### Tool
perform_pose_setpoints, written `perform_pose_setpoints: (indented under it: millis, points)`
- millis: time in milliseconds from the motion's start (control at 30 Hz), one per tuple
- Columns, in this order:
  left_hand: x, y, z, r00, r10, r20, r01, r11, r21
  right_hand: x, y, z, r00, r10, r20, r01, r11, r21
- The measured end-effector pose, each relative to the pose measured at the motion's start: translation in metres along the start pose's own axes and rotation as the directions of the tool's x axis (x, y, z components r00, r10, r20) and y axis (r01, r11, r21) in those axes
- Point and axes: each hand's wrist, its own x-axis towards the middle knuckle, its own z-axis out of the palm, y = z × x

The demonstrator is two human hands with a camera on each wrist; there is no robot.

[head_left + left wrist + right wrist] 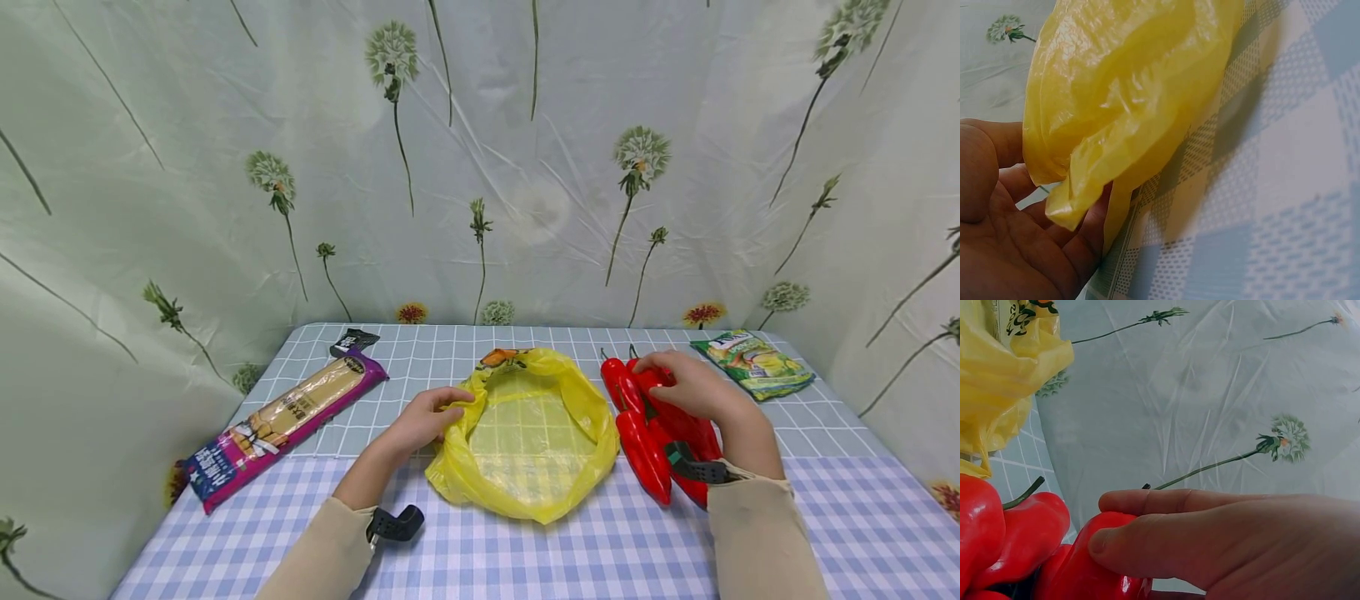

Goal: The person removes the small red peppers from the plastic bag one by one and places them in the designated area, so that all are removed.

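Observation:
A yellow plastic bag (600, 414) stands on the table with its mouth spread wide in a ring. At its left side my left hand (429, 419) holds the rim; the left wrist view has the bag's folded edge (1079, 194) between thumb and fingers. To the right of the bag lies a pile of glossy red chili peppers (643, 454) with dark green stems. My right hand (692, 386) grips one red pepper (1100, 565) at the pile's far side, thumb on its near face and fingers behind. The hand covers part of the pile.
A long purple pack of noodles (281, 417) lies at the left, with a small black packet (354, 342) behind it. At the back right is a green and yellow snack bag (753, 364). A flowered curtain (555, 167) hangs behind the table.

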Motion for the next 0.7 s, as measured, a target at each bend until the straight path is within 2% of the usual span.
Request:
perform_pose_setpoints:
  millis: [300,700]
  points:
    - [0.0,0.001,-0.001,1.0,0.004,0.007,-0.004,1.0,0.016,0.0,0.004,-0.001,0.999,0.043,-0.009,-0.043,0.999,0.026]
    - [0.002,-0.002,0.001,1.0,0.0,-0.012,0.0,1.0,0.005,-0.005,0.012,-0.008,0.999,0.028,-0.042,-0.028,1.0,-0.007]
